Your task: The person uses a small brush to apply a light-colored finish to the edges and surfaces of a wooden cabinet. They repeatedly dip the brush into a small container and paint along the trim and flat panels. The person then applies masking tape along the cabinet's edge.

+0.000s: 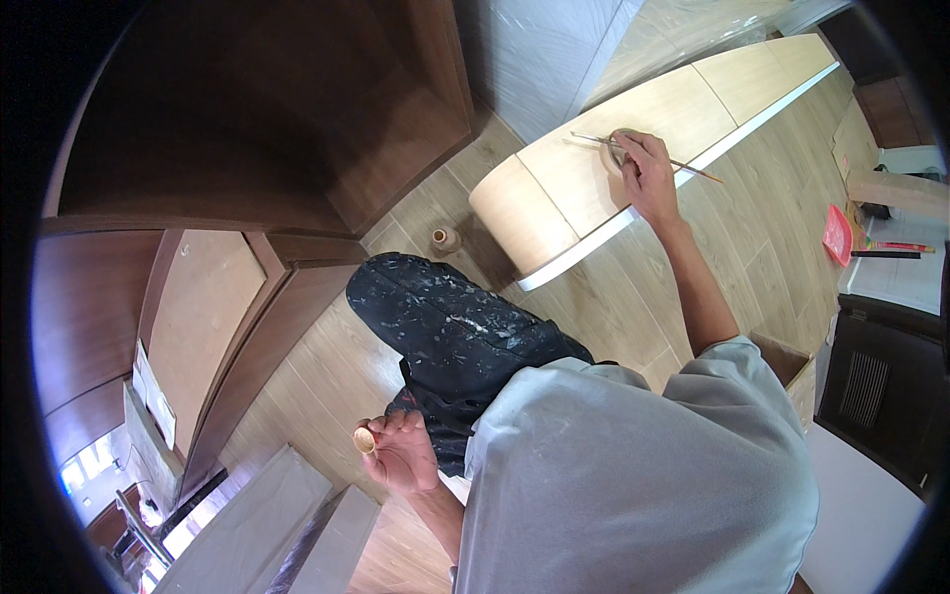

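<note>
The thin brush (643, 153) lies nearly level across the pale curved wooden panel (554, 193), its long axis running from its tip beyond the right hand (645, 173) to its handle end on the hand's other side. That hand, arm stretched forward, is pinched on the brush's middle. The left hand (401, 450), drawn in by the knee, is curled round a small round tan cup (364, 440). A small jar (444, 239) stands on the plank floor (327, 366).

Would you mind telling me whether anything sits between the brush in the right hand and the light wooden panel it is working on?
Nothing visible does. The right hand holds the thin brush directly against the light wooden panel, and the surface around it looks bare. The left hand holds a small round container well away from it.
</note>
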Motion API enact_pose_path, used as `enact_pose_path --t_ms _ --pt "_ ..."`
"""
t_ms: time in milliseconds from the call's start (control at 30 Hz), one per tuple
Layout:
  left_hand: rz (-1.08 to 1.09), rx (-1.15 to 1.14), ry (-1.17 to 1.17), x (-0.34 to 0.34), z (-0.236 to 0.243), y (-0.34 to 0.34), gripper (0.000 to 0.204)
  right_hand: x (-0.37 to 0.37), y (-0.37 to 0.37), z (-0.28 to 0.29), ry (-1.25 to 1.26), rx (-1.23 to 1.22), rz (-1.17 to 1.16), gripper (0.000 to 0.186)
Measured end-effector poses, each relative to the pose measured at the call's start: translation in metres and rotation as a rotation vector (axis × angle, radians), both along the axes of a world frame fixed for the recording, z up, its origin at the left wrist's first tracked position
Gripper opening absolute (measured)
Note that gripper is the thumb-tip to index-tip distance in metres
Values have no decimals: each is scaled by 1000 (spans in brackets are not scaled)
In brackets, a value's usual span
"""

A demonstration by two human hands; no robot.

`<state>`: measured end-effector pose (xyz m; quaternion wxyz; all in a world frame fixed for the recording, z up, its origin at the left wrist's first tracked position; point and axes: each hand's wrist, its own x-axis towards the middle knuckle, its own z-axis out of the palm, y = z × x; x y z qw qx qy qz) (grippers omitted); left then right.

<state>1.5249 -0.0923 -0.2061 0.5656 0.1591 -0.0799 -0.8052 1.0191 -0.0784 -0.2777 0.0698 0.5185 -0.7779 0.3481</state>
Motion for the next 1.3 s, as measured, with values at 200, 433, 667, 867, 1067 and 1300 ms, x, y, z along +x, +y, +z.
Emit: enact_pose_path --t_ms 200,433,667,867,1067,1300 --pt "6 -16 -11 -1 1 0 39 1 0 2 -4 -40 -17 42" --pt "36 -37 -95 5 3 5 54 6 -1 3 -33 -58 -55 42" --pt "70 -82 -190 15 3 5 42 8 0 4 -78 -51 -62 43" --pt "114 -157 -180 24 6 -7 43 3 4 -2 1 -62 -32 45" --pt "198 -122 -309 34 14 -24 62 -8 5 -13 -87 -86 132 50" --pt "200 -186 -359 39 30 -49 48 -5 8 -10 -12 -34 80 50"
